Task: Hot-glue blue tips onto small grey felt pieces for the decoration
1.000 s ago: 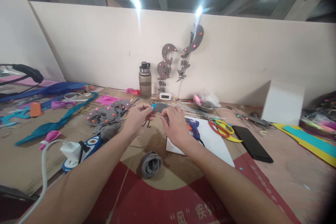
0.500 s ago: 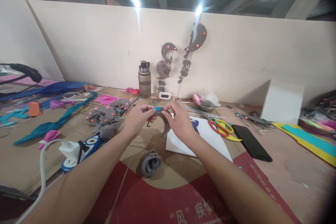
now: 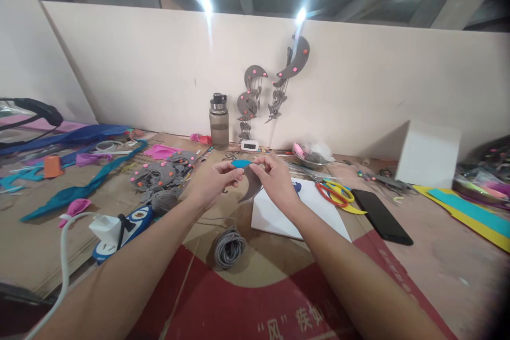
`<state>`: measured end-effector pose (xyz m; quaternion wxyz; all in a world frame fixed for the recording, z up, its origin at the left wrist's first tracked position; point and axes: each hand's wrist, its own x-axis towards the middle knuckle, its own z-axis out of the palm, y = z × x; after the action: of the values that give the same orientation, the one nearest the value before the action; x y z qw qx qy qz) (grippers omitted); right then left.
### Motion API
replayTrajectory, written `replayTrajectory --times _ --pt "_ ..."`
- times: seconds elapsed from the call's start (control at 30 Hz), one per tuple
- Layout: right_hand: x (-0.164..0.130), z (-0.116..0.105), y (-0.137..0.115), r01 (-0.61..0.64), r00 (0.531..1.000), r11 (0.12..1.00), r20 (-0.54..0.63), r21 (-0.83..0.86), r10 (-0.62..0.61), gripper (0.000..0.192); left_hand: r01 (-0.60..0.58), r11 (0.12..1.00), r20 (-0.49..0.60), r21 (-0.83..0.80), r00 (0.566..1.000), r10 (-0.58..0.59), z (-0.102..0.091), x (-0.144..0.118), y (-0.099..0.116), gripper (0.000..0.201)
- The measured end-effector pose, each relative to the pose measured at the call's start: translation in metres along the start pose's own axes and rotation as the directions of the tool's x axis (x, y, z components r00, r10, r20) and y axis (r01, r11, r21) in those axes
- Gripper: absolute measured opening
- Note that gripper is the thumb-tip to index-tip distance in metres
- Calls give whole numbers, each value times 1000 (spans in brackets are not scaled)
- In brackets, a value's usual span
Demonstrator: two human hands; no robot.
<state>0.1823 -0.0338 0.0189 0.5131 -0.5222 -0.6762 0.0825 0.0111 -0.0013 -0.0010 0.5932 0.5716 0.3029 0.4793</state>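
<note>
In front of me, my left hand (image 3: 211, 183) pinches a small bright blue felt-like piece (image 3: 241, 163) between thumb and fingers. Close beside it, my right hand (image 3: 274, 178) is closed on a grey felt-like crescent (image 3: 251, 186), whose curved end hangs below the fingertips. The two pieces meet between my hands; whether they are joined I cannot tell. Below them, a coil of grey cord (image 3: 230, 247) lies on the cardboard, with a loose strand running from its top. Partly under my right hand is a white sheet or board (image 3: 314, 212).
Scissors (image 3: 334, 194) with red and yellow handles and a black phone (image 3: 382, 217) lie at right. A power strip (image 3: 139, 220) with a plugged-in charger (image 3: 105, 229) is left. Behind stand a bottle (image 3: 219, 122) and small clock (image 3: 249, 145). Grey crescent ornaments (image 3: 297, 61) hang on the wall.
My hands have shifted slightly and the piece has turned, so more of the blue felt faces me. The grey crescent's lower end has swung left. The hanging ornament at right has swayed left.
</note>
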Motion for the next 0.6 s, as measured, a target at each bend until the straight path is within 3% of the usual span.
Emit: replayTrajectory --times 0.23,0.43,0.6 --pt "-2 0 -1 9 1000 999 -21 -32 -9 15 11 999 -40 49 999 -9 3 -2 4 30" --pt "-6 0 -12 41 996 997 87 -68 -35 9 -43 999 -185 -20 982 39 -2 4 6 26" --pt "-6 -2 -19 60 993 996 109 -59 -54 19 -20 1000 -200 -13 980 17 -1 4 9 23"
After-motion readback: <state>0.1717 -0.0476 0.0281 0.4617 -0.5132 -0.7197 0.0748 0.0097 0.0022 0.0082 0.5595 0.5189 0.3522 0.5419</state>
